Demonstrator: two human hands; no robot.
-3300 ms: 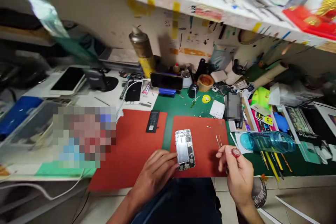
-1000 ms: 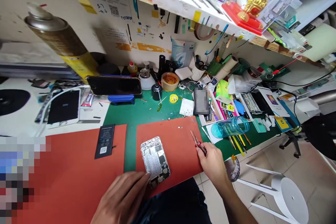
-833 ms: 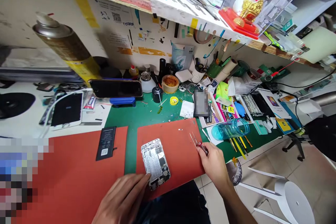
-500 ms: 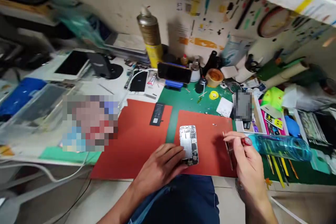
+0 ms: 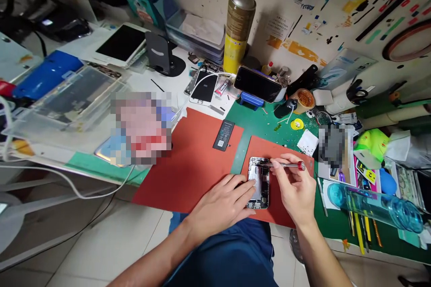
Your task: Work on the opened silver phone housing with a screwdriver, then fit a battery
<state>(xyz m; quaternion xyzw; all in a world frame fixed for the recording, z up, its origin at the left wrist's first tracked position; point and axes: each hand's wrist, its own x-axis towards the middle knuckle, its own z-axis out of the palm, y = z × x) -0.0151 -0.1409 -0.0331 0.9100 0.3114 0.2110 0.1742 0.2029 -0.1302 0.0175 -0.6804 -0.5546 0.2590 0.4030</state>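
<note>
the left hand point(image 5: 220, 204) is resting flat, fingers loosely spread, its fingertips pressing the near left edge of the opened phone point(image 5: 259, 182), which is lying on the right red mat point(image 5: 283, 208) with its long axis running away from the person. the right hand point(image 5: 293, 188) is pinching a red-capped screwdriver point(image 5: 284, 165) lying crosswise, its tip over the phone's far end. nothing is standing between. farther off a loose battery point(image 5: 224, 135) is sitting on the left red mat point(image 5: 188, 161), then a spray can point(image 5: 237, 22).
</note>
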